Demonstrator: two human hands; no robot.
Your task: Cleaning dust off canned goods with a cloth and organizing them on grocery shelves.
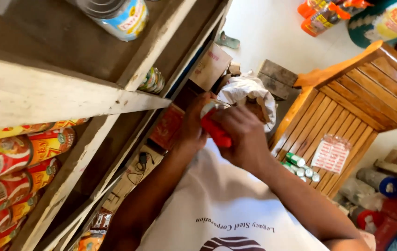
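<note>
Both my hands meet in the middle of the head view around a red packet point(215, 132) with a white top. My right hand point(242, 137) wraps over it from the right, fingers closed on it. My left hand point(194, 123) grips its left side, close to the edge of the wooden shelving point(115, 100). A white sack point(247, 90) lies just beyond my hands on the floor.
Red and yellow tins point(8, 162) fill the lower left shelf; a large tin point(115, 14) stands on the top shelf. A slatted wooden table point(366, 88) on the right holds small green-capped bottles point(298, 165) and a printed packet point(331, 153). A cardboard box point(210, 65) leans by the shelving.
</note>
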